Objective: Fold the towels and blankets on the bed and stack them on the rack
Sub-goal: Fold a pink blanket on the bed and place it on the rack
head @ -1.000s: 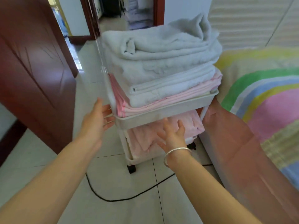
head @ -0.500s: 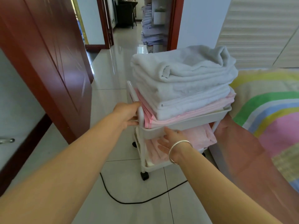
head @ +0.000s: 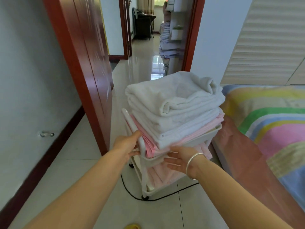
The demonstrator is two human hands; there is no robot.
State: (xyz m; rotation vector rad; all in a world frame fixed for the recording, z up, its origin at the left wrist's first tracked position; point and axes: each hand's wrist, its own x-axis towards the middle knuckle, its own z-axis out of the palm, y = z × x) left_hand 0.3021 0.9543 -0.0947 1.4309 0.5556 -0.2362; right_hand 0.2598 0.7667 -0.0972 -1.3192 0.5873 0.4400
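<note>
A white wheeled rack [head: 203, 138] stands on the floor between the door and the bed. Its top tray carries folded white towels [head: 173, 100] on a folded pink blanket [head: 196, 133]. More pink towels [head: 158, 177] lie on the lower shelf. My left hand [head: 126, 146] grips the rack's white side handle at the left. My right hand [head: 179, 158], a silver bangle on its wrist, rests with straight fingers against the front rim of the top tray.
The bed [head: 272, 123] with a striped cover is close on the right. A dark red door [head: 85, 63] stands open on the left, with a hallway beyond. A black cable [head: 132, 194] runs on the tiles under the rack. A yellow object [head: 132, 226] lies at the bottom edge.
My left hand moved from beside the rack onto its side handle and took hold. My right hand rose from the lower shelf's pink towels to the top tray's front rim.
</note>
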